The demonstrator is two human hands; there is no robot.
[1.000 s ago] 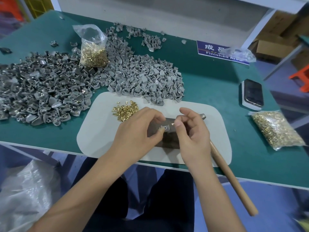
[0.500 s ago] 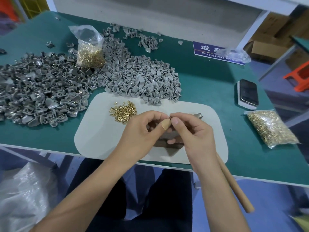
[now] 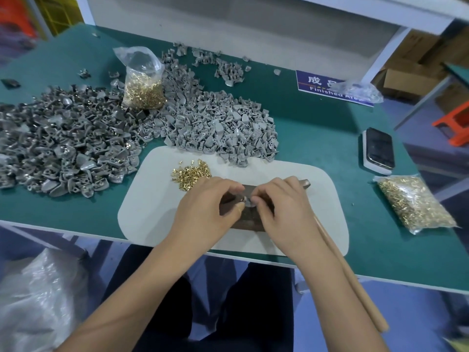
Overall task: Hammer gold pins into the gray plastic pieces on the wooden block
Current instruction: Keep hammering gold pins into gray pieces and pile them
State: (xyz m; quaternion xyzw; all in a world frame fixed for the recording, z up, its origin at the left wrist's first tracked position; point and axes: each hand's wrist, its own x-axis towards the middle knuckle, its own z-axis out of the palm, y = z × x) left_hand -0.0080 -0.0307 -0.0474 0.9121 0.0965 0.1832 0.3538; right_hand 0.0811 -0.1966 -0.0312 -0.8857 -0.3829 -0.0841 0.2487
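Observation:
A dark wooden block [image 3: 250, 221] lies on a white mat [image 3: 152, 209] at the table's near edge. Both hands meet over it. My left hand [image 3: 205, 209] pinches a small gray plastic piece [image 3: 245, 199] against the block. My right hand [image 3: 284, 212] has its fingertips closed at the same piece; a gold pin between them is too small to make out. A loose heap of gold pins [image 3: 191, 172] sits on the mat just left of my left hand. A hammer lies under my right hand, its wooden handle [image 3: 355, 283] running toward me and its metal head [image 3: 304, 183] poking out beyond the block.
Two big piles of gray plastic pieces [image 3: 68, 141] [image 3: 218, 128] cover the green table behind the mat. A bag of gold pins [image 3: 143, 87] stands between them; another bag [image 3: 413, 201] lies at the right. A phone [image 3: 379, 149] rests at the right, and a blue sign [image 3: 327, 85] behind.
Both hands have come closer together and lowered onto the block, fingertips now meeting at the gray piece. The camera has tilted slightly.

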